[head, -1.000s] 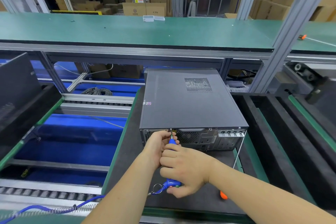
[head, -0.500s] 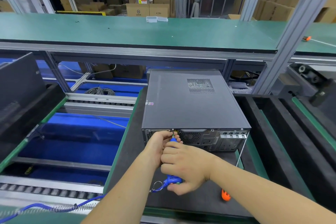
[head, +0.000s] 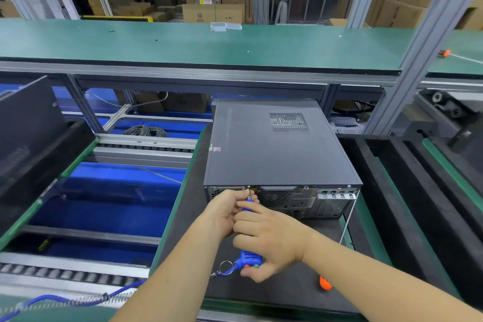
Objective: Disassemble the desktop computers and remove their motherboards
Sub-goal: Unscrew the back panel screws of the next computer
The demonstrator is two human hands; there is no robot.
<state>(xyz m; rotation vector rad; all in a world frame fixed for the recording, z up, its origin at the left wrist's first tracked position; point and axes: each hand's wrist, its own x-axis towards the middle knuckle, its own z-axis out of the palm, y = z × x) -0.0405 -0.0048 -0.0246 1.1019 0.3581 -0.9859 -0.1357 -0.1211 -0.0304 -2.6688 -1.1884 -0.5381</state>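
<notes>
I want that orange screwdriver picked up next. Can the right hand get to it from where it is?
Probably yes. The orange screwdriver lies bare on the mat just beside the right hand, but that hand is gripping the blue electric screwdriver.

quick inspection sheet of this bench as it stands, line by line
surface: dark mat with green edging, under the computer
job's things: computer lies flat, cover on, rear panel facing the person; blue driver tip at a screw on the panel's top edge
clutter: orange-handled screwdriver on the mat, right of the hands
grippers: right hand wrapped around the driver; left hand pinching near its tip
cables: blue cord with a spring sleeve runs off left; cable coil on the blue belt
surroundings: green shelf above, roller track left, cardboard boxes behind
</notes>
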